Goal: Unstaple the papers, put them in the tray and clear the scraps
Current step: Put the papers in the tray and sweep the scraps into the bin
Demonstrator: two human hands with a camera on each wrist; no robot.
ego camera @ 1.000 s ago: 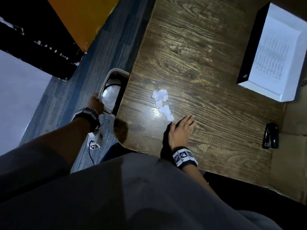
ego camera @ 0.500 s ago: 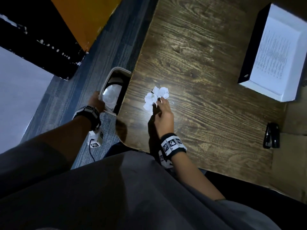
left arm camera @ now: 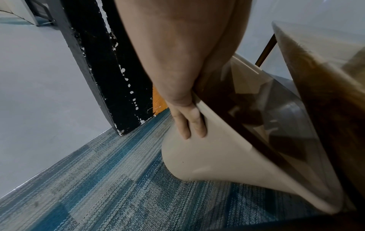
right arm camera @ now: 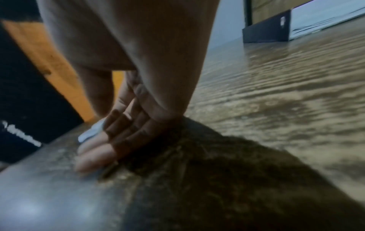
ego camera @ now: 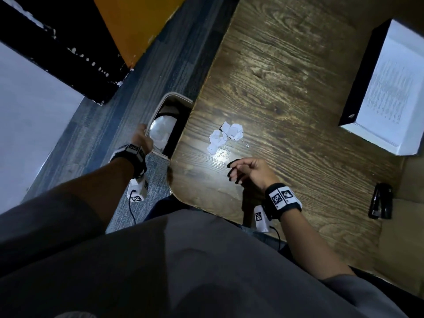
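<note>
A small heap of white paper scraps (ego camera: 226, 136) lies on the dark wooden table (ego camera: 286, 88), near its left edge. My right hand (ego camera: 236, 173) rests its little-finger edge on the table a short way nearer me than the scraps, fingers relaxed and holding nothing. In the right wrist view the scraps (right arm camera: 90, 132) show just beyond the fingers (right arm camera: 94, 156). My left hand (ego camera: 143, 138) grips the rim of a beige waste bin (ego camera: 169, 104) beside the table's left edge. Its fingers (left arm camera: 189, 125) lie on the bin's outer wall (left arm camera: 217, 156). Printed papers (ego camera: 390, 92) lie in a black-sided tray (ego camera: 362, 72).
A black stapler-like tool (ego camera: 380, 204) lies near the table's right edge. Blue-grey carpet (ego camera: 160, 65) runs left of the table, with an orange panel (ego camera: 137, 24) and a black board (ego camera: 57, 42) beyond it. My grey-clothed lap fills the bottom of the head view.
My right hand went forward and pushed the scraps left into a tighter heap, then drew back toward me. The left hand has stayed on the bin rim.
</note>
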